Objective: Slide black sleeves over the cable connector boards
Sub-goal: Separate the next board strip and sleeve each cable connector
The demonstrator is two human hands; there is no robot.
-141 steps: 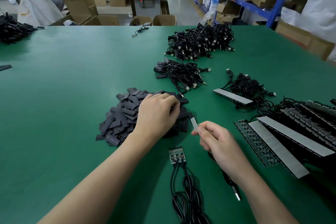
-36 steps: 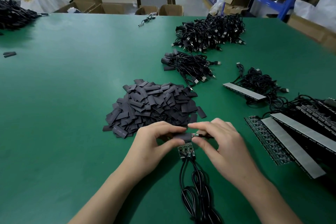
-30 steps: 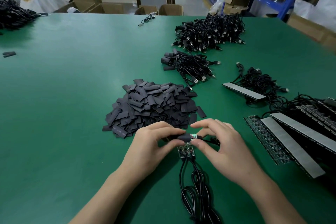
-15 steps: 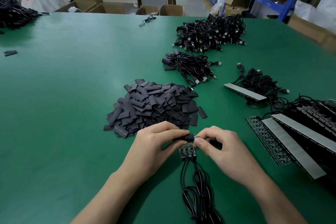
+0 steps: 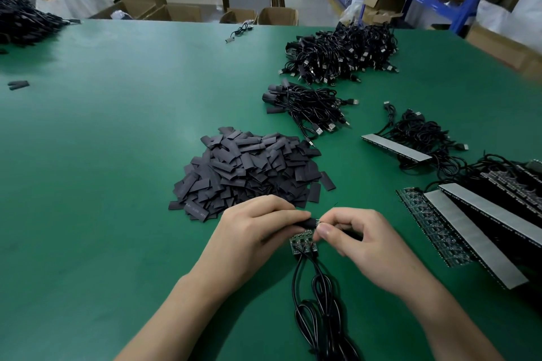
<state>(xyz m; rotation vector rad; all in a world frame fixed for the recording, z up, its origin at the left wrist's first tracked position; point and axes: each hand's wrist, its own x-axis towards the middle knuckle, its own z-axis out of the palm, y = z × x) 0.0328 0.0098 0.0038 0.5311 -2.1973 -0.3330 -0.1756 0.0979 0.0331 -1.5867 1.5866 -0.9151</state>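
Now black sleeve point(image 5: 308, 223) pinched between left hand point(image 5: 252, 236), right hand point(image 5: 363, 240).

Bare green table point(image 5: 102, 170) stretching wide to the left, easy passage there. Sleeve pile point(image 5: 249, 167) sitting just ahead, blocking the forward reach. Board strips point(image 5: 472, 239) crowding the right side. Coiled cables point(image 5: 321, 311) lying at the near edge, centre.

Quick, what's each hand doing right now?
Left hand: pinching the black sleeve.
Right hand: pinching the connector board at that sleeve's mouth.
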